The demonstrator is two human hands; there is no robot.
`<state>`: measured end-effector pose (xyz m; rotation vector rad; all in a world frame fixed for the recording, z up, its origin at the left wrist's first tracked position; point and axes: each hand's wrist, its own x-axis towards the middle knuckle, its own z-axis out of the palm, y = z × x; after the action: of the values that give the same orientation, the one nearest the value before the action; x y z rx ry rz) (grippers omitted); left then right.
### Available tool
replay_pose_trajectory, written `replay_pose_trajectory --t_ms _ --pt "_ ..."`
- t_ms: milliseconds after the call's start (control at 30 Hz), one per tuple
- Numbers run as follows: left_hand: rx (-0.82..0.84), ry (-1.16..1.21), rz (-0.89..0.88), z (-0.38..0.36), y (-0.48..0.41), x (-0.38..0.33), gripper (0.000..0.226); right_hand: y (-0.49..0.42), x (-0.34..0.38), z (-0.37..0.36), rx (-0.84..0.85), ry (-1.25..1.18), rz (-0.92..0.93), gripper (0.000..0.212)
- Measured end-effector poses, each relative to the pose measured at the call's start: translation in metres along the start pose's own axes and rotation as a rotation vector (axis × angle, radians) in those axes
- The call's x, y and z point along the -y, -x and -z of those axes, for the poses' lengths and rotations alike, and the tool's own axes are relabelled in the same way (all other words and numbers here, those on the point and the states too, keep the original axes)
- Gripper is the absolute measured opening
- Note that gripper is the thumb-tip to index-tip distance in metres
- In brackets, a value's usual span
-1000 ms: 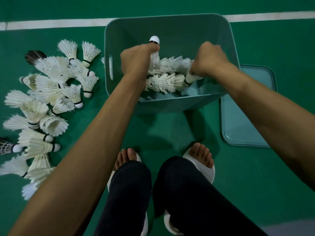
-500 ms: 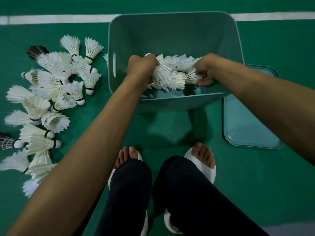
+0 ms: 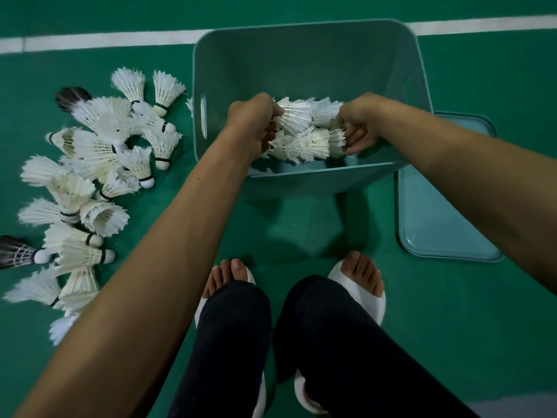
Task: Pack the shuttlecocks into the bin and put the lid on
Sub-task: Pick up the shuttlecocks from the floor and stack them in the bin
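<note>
Clamps a bundle of white shuttlecocks (image 3: 304,131) from both ends. Left hand (image 3: 253,119) curled round the left end, knuckles up, fingers tucked in under the feathers. Right hand (image 3: 358,128) curled round the right end, back of the hand up, fingertips visible below the feathers. Holds the bundle roughly level, inside the bin (image 3: 301,55), low in its near half. Cannot tell whether it touches the bin's bottom. Cannot count the shuttlecocks in the bundle; roughly 2 overlapping rows.

Reaches both forearms forward and down over the bin's near rim: left forearm from the lower left, right forearm from the right edge of view, wrists converging on the bundle.

Bin: teal, open-topped, rounded corners, slot handle in the left wall. Stands on the green court floor (image 3: 452,327), just ahead of 2 feet in white sandals (image 3: 361,285).

Lid (image 3: 437,224): teal, flat on the floor, just beside the bin's near right corner, not on the bin.

Left of the bin, on the floor: loose pile of shuttlecocks (image 3: 99,164), mostly white, lying on their sides in mixed directions, plus 2 dark-feathered shuttlecocks (image 3: 72,96) at the pile's far and left edges.

White court line (image 3: 105,40) across the floor behind the bin. Dark trousers (image 3: 229,342) at the bottom of view.
</note>
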<state>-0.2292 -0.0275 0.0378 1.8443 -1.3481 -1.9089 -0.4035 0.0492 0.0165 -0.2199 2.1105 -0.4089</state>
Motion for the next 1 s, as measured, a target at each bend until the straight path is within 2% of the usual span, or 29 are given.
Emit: replay_pose_trajectory --t_ms 67,100,133,200,267,367,433,533,600,700,767,833,933,1000 --pt "0.035 -0.016 -0.005 -0.001 0.003 -0.001 0.008 0.011 0.000 0.009 -0.198 0.041 0.166 0.012" --pt "0.058 -0.029 -0.008 -0.002 0.005 -0.002 0.008 0.020 0.001 0.013 -0.254 -0.016 0.239 0.014" --pt "0.077 -0.037 -0.012 -0.004 0.007 -0.002 0.006 0.027 0.003 0.016 -0.249 -0.120 0.286 0.024" --pt "0.104 -0.027 -0.019 -0.009 0.014 -0.004 0.005 0.052 0.008 0.019 -0.108 -0.244 0.345 0.037" --pt "0.120 0.006 -0.018 -0.013 0.020 -0.006 0.012 0.073 0.010 0.019 -0.026 -0.204 0.380 0.028" --pt "0.121 -0.037 -0.065 -0.012 0.024 -0.003 0.022 0.076 0.010 0.019 -0.117 -0.079 0.405 0.009" --pt "0.072 -0.155 -0.146 -0.011 0.023 0.003 0.032 0.074 0.007 0.021 -0.290 0.071 0.420 0.018" --pt "-0.061 -0.444 -0.248 -0.008 0.023 0.012 0.051 0.074 -0.002 0.026 -0.658 0.543 0.446 0.032" --pt "-0.080 -0.659 -0.270 -0.006 0.029 0.013 0.047 0.072 -0.008 0.024 -0.709 0.718 0.442 0.036" --pt "0.002 -0.900 -0.241 -0.004 0.034 0.011 0.042 0.061 -0.013 0.012 -0.651 0.815 0.408 0.035" --pt "0.044 -1.028 -0.210 -0.005 0.030 0.009 0.050 0.054 -0.015 0.005 -0.556 0.768 0.389 0.031" --pt "0.089 -1.125 -0.161 -0.003 0.029 0.007 0.057 0.041 -0.014 0.000 -0.441 0.632 0.326 0.007" --pt "0.181 -1.181 -0.139 0.002 0.019 0.004 0.022 0.015 -0.012 -0.003 -0.259 0.356 0.134 0.005" --pt "0.261 -1.180 -0.106 0.004 0.007 0.005 0.017 0.001 -0.013 -0.003 -0.127 0.189 0.001 0.010"
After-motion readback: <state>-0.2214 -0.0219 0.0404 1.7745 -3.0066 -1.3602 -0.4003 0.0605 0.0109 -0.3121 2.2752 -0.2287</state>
